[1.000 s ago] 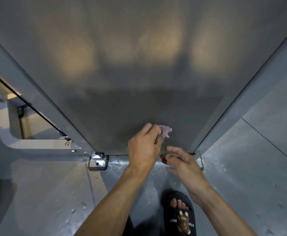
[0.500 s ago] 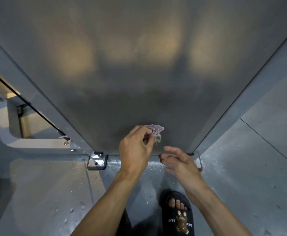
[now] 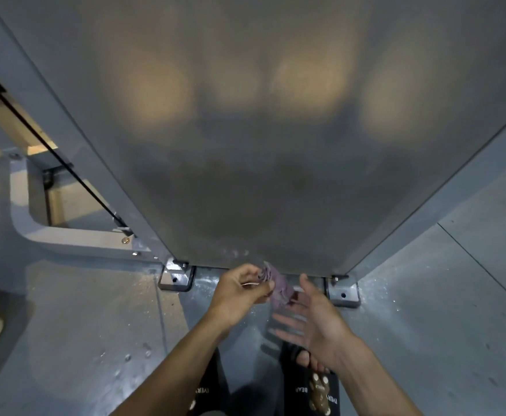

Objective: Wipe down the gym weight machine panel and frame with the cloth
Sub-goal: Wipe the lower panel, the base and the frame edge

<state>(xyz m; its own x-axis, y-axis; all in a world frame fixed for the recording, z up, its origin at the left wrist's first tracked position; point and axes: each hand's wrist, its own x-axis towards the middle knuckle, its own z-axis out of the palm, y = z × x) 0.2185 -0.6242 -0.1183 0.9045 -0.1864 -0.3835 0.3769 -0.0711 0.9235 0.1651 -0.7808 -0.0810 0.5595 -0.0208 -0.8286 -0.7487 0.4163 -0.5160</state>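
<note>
The left hand point(image 3: 241, 291) pinches a crumpled purple cloth point(image 3: 277, 285) just below the bottom edge of the grey panel point(image 3: 260, 130), above the floor point(image 3: 425, 325). The right hand point(image 3: 317, 319) is released, fingers spread and palm turned toward the cloth, just beside it. The frame point(image 3: 50, 97) borders the panel on the left.

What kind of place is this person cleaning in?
Probably a gym or workshop floor. A tall grey metal panel stands on bolted foot plates, a black cable runs beside its frame, and the floor looks like smooth concrete.
</note>
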